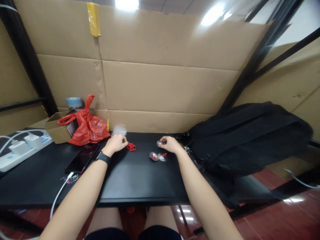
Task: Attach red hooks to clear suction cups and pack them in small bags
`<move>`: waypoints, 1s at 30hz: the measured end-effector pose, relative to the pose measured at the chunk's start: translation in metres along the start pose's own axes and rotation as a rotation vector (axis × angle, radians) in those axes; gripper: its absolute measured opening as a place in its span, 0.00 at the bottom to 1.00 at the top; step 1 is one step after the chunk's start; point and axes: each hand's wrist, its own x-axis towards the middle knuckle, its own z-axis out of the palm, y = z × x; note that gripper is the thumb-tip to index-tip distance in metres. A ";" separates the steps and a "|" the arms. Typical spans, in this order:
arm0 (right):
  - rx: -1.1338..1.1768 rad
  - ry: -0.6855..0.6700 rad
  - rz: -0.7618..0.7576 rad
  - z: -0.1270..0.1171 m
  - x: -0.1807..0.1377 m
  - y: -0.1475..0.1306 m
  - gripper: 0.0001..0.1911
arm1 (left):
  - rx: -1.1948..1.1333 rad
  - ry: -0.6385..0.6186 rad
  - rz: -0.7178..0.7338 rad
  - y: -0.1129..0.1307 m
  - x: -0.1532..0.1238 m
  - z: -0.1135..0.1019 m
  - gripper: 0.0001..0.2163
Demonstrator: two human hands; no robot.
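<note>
My left hand (116,144), with a dark watch on its wrist, has its fingertips pinched at the left edge of a small pile of red plastic hooks (131,147). Whatever sits between those fingertips is hidden. On the other side, my right hand (171,145) grips a clear suction cup (160,143) by its edge, just over the black table (140,181). Two more clear suction cups lie close together in front of it, a left one (154,156) and a right one (162,157), each with a red hook on it.
Behind my left hand lies a clear plastic heap (119,129). A red plastic bag (91,128), a cardboard box (57,128), a phone (83,157) and a white power strip (25,150) stand left. A black backpack (250,136) fills the right. Cardboard (155,90) walls the back.
</note>
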 end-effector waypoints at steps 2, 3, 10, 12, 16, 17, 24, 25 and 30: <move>0.033 -0.022 -0.058 -0.004 -0.002 -0.005 0.13 | -0.012 0.011 0.008 0.001 0.000 -0.001 0.09; 0.071 -0.061 -0.102 -0.007 -0.003 -0.009 0.15 | -0.019 0.019 0.014 0.002 0.000 -0.001 0.09; 0.155 -0.535 -0.330 -0.007 -0.013 -0.039 0.34 | -0.125 0.036 0.118 0.010 0.000 -0.004 0.10; 0.062 -0.492 -0.344 -0.005 -0.014 -0.045 0.30 | -0.147 0.024 0.166 0.014 0.000 -0.006 0.10; 0.073 -0.379 -0.343 -0.004 -0.016 -0.057 0.22 | -0.175 -0.006 0.218 0.026 -0.002 -0.012 0.10; 0.130 -0.324 -0.333 -0.004 -0.017 -0.060 0.21 | -0.207 -0.041 0.218 0.029 -0.003 -0.013 0.10; 0.729 0.016 -0.210 0.008 -0.018 -0.086 0.18 | -0.516 -0.165 0.184 0.052 -0.005 0.000 0.15; 0.753 0.020 -0.203 0.011 -0.018 -0.089 0.19 | -0.564 -0.130 0.146 0.054 -0.005 0.003 0.16; 0.819 -0.009 -0.216 0.021 -0.020 -0.095 0.20 | -0.662 0.024 0.090 0.063 -0.004 0.014 0.14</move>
